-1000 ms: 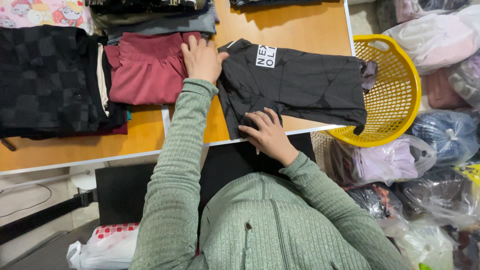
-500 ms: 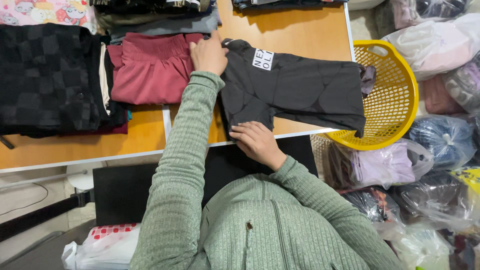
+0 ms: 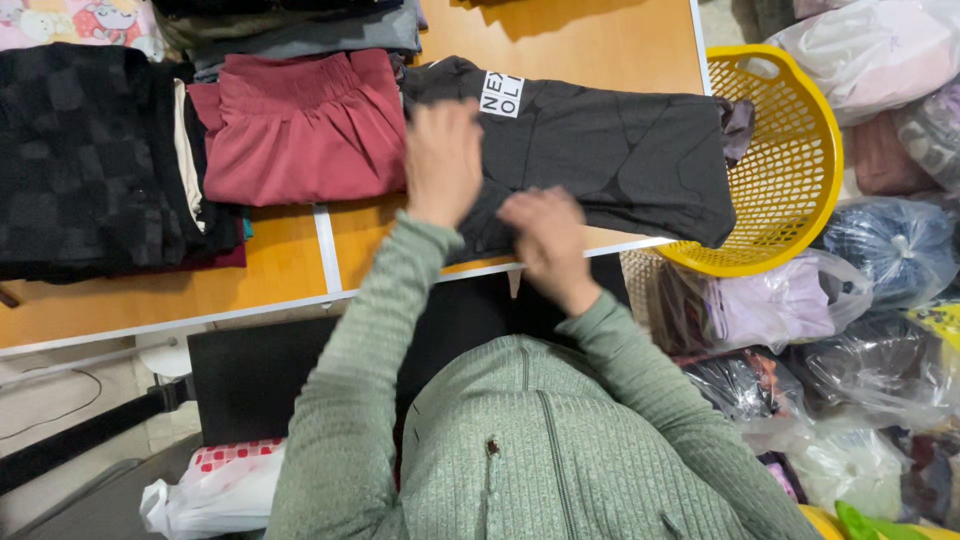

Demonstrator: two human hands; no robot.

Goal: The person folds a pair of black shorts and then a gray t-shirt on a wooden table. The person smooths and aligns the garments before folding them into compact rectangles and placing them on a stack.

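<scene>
1. Pressing down on the dark grey garment (image 3: pixel 610 150), the left hand (image 3: pixel 443 160) is lying over its left part, near the white printed patch; its grip looks flat and released, though motion blur is hiding the fingers.
2. The right hand (image 3: pixel 548 235) is resting on the garment's near edge (blurred too), so I cannot tell whether its grip is pinching cloth or lying loose.
3. The garment is lying spread on the orange tabletop (image 3: pixel 560 40), its right end reaching the yellow basket (image 3: pixel 800 190).
4. A folded red garment (image 3: pixel 295 125) is sitting just left of it, beside a black checked stack (image 3: pixel 85 160).
5. Bagged clothes (image 3: pixel 880 250) are crowding the right side.
</scene>
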